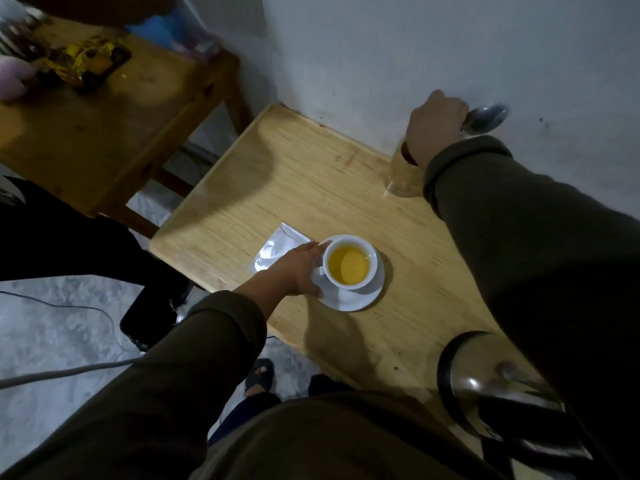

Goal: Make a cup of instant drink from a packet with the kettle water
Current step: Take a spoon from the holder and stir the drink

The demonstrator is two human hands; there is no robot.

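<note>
A white cup (349, 263) holding yellow liquid stands on a white saucer (349, 299) on the light wooden table (311, 188). My left hand (298, 271) grips the cup and saucer at their left side. A silver packet (277, 249) lies flat just left of the cup, partly under my hand. My right hand (434, 128) holds a metal spoon (485, 119) up near the wall, above a wooden holder (403, 174) at the table's far edge. The steel kettle (485, 386) with a black handle sits at the near right, partly hidden by my right sleeve.
A second, darker wooden table (104, 126) stands at the left with a yellow toy truck (85, 62) on it. The grey wall (415, 46) runs along the table's far edge. A cable (69, 372) crosses the floor at the left. My feet show below the table's edge.
</note>
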